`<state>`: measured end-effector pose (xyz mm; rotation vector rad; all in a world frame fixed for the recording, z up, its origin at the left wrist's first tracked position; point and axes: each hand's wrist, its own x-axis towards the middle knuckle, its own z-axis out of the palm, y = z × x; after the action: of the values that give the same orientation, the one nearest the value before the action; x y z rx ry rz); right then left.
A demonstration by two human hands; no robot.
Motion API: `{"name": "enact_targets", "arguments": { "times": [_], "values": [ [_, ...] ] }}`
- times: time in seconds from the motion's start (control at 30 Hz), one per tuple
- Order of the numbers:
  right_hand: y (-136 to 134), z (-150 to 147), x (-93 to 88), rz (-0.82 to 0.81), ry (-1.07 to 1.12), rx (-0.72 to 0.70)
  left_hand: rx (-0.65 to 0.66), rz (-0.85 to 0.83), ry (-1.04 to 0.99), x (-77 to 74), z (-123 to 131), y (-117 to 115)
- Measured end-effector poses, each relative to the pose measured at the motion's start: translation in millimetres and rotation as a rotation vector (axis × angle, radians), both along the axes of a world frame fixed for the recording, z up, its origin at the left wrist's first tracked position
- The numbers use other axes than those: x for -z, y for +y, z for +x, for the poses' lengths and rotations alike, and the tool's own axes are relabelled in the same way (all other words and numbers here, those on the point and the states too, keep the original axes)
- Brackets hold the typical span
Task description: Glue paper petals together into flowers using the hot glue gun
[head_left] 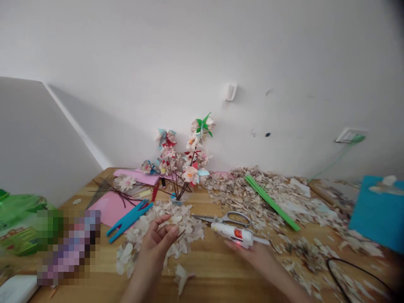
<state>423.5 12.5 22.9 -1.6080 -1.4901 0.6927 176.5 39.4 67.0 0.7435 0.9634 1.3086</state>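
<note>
2 bare hands work above the wooden table [105, 271], and the work between them looks like fine handling with glue. The right hand [252, 256], blurred, seems closed around the white glue gun [232, 232]; its handle is hidden. A red glow shows on the gun, so its nozzle is best treated as hot, kept toward the left and clear of the fingertips.

The left hand [158, 242] is over the near side of the pale petal pile [192, 229], its thumb and index finger nearly together. A thin dark piece [181, 234] shows beside the thumb tip; I cannot tell whether the fingers grip it or whether a petal lies between them. A light pinch seems right, since such thin petals probably crease easily.

The grey scissors [235, 218] lie just behind the gun, so the right wrist does well to stay low and level there. 1 loose petal [180, 277] lies apart in front of the pile, and the flower stems [180, 191] stand behind it; small, slow movements with little glue are the safest way not to scatter petals.
</note>
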Motion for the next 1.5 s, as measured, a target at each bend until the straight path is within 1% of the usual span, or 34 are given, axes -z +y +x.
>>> {"name": "enact_targets", "arguments": {
  "times": [0.03, 0.1, 0.17, 0.27, 0.37, 0.43, 0.5, 0.6, 0.63, 0.67, 0.7, 0.73, 0.8, 0.83, 0.9, 0.93, 0.97, 1.03, 1.07, 1.13, 1.2, 1.27, 1.37, 1.5],
  "values": [
    [2, 6, 8.9, -0.010, 0.003, 0.032, -0.002, -0.030, -0.031, 2.6, -1, 1],
    [3, 14, 24.7, -0.055, -0.011, 0.042, -0.014, -0.086, -0.075, 7.5, -2, 1],
    [3, 18, 36.1, -0.078, -0.024, 0.050, -0.034, -0.126, -0.095, 11.6, -3, 1],
    [1, 15, 45.1, -0.085, -0.025, 0.060, -0.064, -0.147, -0.114, 15.0, -6, 0],
    [0, 14, 45.6, -0.081, -0.025, 0.056, -0.077, -0.142, -0.128, 15.3, -9, -1],
    [-2, 19, 40.0, -0.036, -0.008, 0.025, -0.084, -0.133, -0.126, 14.4, -12, -1],
    [-6, 29, 27.4, 0.084, -0.023, 0.048, -0.100, -0.134, -0.116, 12.8, -14, 1],
    [-17, 34, -2.6, 0.390, -0.182, 0.217, -0.106, -0.114, -0.092, 7.8, -15, 5],
    [-21, 30, -12.7, 0.492, -0.276, 0.266, -0.100, -0.093, -0.087, 5.1, -15, 7],
    [-25, 22, -21.3, 0.572, -0.367, 0.280, -0.090, -0.062, -0.086, 1.8, -14, 8],
    [-29, 10, -27.1, 0.613, -0.434, 0.234, -0.076, -0.029, -0.088, -1.8, -13, 10],
    [-32, -4, -29.5, 0.608, -0.481, 0.116, -0.067, 0.004, -0.094, -5.9, -11, 11],
    [-35, -38, -23.3, 0.434, -0.493, -0.205, -0.046, 0.065, -0.113, -14.6, -6, 13],
    [-34, -54, -15.6, 0.337, -0.480, -0.321, -0.037, 0.088, -0.125, -19.1, -4, 13],
    [-31, -81, 3.9, 0.199, -0.458, -0.440, -0.021, 0.117, -0.150, -27.9, 2, 14],
    [-29, -90, 13.2, 0.163, -0.453, -0.485, -0.016, 0.128, -0.161, -32.0, 4, 14],
    [-26, -96, 21.0, 0.129, -0.445, -0.494, -0.011, 0.137, -0.168, -35.8, 6, 14],
    [-22, -100, 29.5, 0.095, -0.369, -0.471, -0.010, 0.154, -0.168, -42.3, 8, 14],
    [-20, -99, 30.0, 0.086, -0.277, -0.435, -0.010, 0.162, -0.159, -44.8, 7, 15],
    [-18, -94, 25.2, 0.072, 0.014, -0.321, -0.002, 0.184, -0.124, -48.5, 4, 16],
    [-15, -90, 16.2, 0.034, 0.345, -0.214, 0.023, 0.228, -0.071, -50.5, -3, 19],
    [-11, -87, 7.2, -0.012, 0.567, -0.174, 0.066, 0.269, -0.002, -51.1, -10, 22],
    [-5, -87, -1.0, -0.049, 0.692, -0.205, 0.128, 0.267, 0.124, -50.4, -17, 25],
    [-3, -86, -1.3, -0.022, 0.733, -0.220, 0.212, 0.239, 0.296, -47.1, -16, 26]
  ]
}}
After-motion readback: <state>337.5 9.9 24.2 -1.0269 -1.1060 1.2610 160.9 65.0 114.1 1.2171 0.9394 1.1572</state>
